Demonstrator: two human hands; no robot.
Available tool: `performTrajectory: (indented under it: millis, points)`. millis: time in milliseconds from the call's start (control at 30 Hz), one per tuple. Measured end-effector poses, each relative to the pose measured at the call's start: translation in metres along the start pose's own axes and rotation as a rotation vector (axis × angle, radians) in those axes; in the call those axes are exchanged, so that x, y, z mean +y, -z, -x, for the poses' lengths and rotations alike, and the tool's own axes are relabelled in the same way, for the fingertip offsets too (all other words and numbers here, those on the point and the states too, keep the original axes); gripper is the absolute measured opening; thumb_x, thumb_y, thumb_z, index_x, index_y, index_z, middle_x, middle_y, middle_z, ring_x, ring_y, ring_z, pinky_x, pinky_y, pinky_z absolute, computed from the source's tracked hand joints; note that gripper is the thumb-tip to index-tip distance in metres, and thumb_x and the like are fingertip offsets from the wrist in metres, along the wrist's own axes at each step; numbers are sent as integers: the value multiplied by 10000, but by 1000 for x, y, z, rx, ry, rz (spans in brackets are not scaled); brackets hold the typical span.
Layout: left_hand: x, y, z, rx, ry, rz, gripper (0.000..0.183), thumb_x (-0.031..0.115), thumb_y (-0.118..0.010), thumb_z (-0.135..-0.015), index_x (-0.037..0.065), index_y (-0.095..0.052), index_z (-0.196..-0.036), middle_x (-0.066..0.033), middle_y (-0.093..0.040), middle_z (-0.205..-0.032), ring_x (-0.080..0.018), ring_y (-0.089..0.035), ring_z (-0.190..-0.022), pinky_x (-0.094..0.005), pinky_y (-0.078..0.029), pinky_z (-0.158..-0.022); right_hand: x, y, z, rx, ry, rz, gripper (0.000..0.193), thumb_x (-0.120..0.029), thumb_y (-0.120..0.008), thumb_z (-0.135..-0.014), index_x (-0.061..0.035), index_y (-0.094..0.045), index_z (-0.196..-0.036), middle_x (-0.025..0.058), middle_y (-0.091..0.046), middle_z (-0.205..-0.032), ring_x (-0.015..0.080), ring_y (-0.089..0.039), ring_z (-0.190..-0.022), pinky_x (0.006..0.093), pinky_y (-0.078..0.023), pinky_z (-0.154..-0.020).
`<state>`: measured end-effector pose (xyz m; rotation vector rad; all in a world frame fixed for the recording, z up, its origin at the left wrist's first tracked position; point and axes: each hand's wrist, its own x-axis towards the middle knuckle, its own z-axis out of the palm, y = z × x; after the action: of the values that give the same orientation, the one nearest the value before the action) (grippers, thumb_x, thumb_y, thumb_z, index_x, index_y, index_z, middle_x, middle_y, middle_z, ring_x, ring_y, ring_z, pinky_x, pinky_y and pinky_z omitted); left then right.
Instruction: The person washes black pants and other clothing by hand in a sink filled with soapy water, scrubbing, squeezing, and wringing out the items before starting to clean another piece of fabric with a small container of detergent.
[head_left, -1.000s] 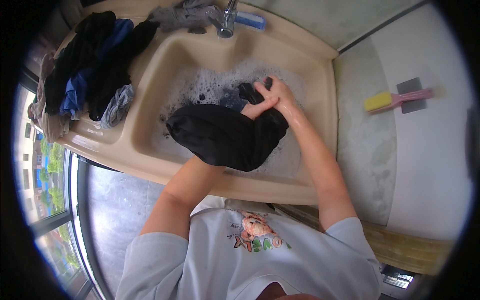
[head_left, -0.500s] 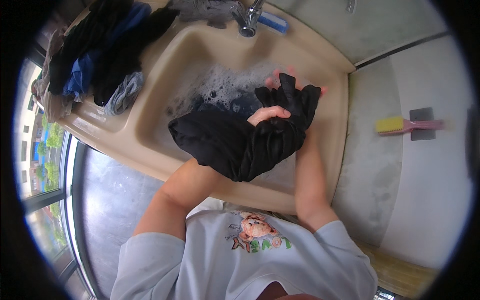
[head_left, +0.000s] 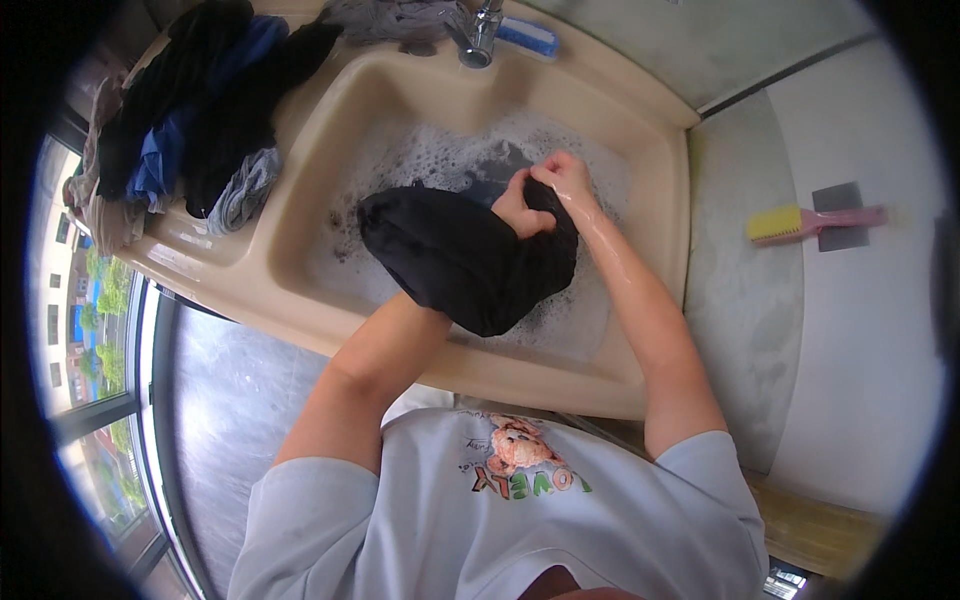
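Observation:
A wet black garment (head_left: 445,250) is draped over my left wrist and hangs above the soapy water. My left hand (head_left: 523,208) grips its far right part, the thumb lying over the cloth. Close against it, my right hand (head_left: 565,180) pinches the garment's upper edge, with its fingers bent together. Below both hands, dark cloth (head_left: 492,172) lies partly sunk under the suds in the beige sink (head_left: 300,190).
Dark, blue and grey clothes (head_left: 200,120) are heaped left of the basin. Behind it stand a chrome faucet (head_left: 482,38), a blue brush (head_left: 528,37) and grey cloth (head_left: 400,18). A pink-handled brush (head_left: 790,224) hangs on the right wall.
My right hand has come out from under the garment, fingers spread before, and now pinches its edge. The bunched end over that hand has slipped off; the cloth has shifted slightly upward.

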<state>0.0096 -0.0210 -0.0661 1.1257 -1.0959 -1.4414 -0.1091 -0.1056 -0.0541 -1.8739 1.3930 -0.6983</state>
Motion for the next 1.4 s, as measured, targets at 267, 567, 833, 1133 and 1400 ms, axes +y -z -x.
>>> performTrajectory:
  millis: [267,567,833,1133,1400]
  points:
    - [23,-6,14,26,-254,-617,1256,523,-766,-394,11,-82,-1316,-308,-256,-1270,-416,-377,-1116,-386,-352,-922,10,-13,4,-49,-85,-237,268,-269,-462,-833,-24,-563,-870,83,-576,-787,181,-528,-729,308,-427,-681]
    - [20,14,13,-45,-219,-548,713,325,-729,-490,46,-467,-1092,-211,-531,-1023,-345,-555,-864,-380,-450,-750,-84,-27,28,-170,-431,-382,404,-362,-464,-834,-4,-500,-1020,96,-542,-947,182,-501,-893,322,-400,-771]
    - [46,12,20,25,-84,-514,447,218,-685,-558,48,-563,-953,-172,-608,-864,-332,-575,-803,-368,-454,-731,-80,-10,24,-360,-290,-234,558,-445,-515,-795,-10,-453,-1138,118,-495,-1113,201,-453,-1017,315,-366,-857]
    - [14,-1,2,211,-7,-771,564,258,-689,-593,99,-494,-1097,-161,-566,-992,-302,-550,-910,-367,-436,-811,-200,-12,69,-1002,248,739,1062,-707,-614,-480,-60,-335,-1274,224,-474,-1169,387,-396,-1131,523,-117,-995]
    - [37,24,11,370,66,-524,697,228,-690,-487,60,-492,-1135,-206,-583,-961,-324,-553,-919,-341,-435,-816,-176,-40,115,-602,737,295,708,-329,-705,-545,23,-432,-1096,195,-544,-934,342,-520,-888,406,-403,-781]
